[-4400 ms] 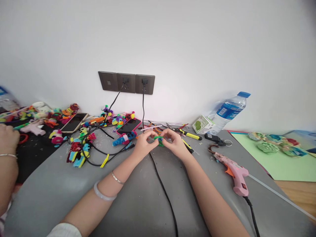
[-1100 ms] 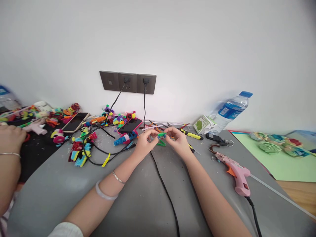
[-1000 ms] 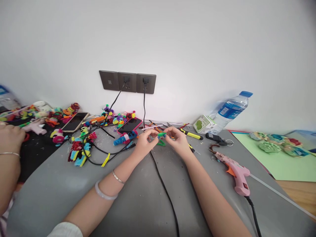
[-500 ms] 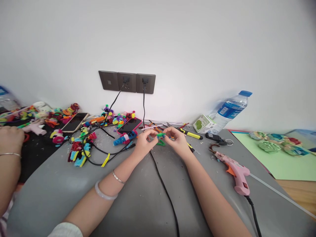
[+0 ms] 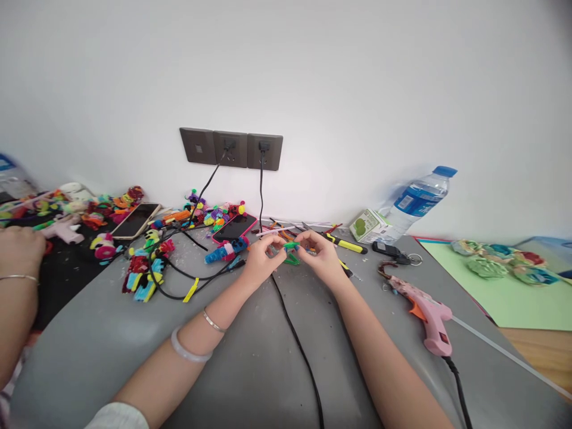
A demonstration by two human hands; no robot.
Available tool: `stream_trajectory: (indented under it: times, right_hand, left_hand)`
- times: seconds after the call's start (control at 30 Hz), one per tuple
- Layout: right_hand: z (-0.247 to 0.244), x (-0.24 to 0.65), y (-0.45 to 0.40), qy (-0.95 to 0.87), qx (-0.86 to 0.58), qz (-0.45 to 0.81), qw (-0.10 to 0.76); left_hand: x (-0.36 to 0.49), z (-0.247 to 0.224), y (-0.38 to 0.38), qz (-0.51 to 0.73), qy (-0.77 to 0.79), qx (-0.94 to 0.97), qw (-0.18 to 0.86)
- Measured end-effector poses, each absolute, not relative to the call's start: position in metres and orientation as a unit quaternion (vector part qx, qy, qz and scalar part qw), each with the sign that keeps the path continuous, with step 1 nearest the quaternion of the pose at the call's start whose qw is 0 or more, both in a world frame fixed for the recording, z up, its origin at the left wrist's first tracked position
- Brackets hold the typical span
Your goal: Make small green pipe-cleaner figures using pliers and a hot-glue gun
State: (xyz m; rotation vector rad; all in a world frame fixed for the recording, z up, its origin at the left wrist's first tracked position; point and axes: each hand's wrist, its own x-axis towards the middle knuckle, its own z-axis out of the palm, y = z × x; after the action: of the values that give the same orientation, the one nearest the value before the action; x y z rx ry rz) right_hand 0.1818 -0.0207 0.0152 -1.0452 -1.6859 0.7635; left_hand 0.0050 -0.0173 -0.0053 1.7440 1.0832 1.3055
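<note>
A small green fuzzy piece [image 5: 291, 245] is pinched between my two hands above the middle of the grey table [image 5: 250, 357]. My left hand [image 5: 264, 256] grips its left end with thumb and forefinger. On the other end, the fingertips of my right hand [image 5: 318, 255] are closed. More green strands [image 5: 292, 260] show just below the fingers. To the left of my left hand lies a blue and pink fuzzy figure [image 5: 226, 250]. Behind my hands are thin coloured stems [image 5: 279, 227], and a yellow and black cutter [image 5: 346, 243] rests beyond my right hand.
A pink glue gun [image 5: 426, 313], a tilted water bottle [image 5: 417, 199], a box [image 5: 369, 225] and keys [image 5: 397, 253] are on the right. Phones [image 5: 136, 221], fuzzy figures [image 5: 145, 268] and black cables [image 5: 295, 333] lie around. Another person's hand [image 5: 20, 256] is at the left edge.
</note>
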Motion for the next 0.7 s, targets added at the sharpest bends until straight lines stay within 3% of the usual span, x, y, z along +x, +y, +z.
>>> stream_trajectory:
  times: [0.7]
  right_hand:
    - [0.0159, 0.1817, -0.0211, -0.691, -0.431, 0.318, 0.485]
  left_hand:
    - [0.0059, -0.0009, -0.0175, 0.505, 0.409, 0.673, 0.353]
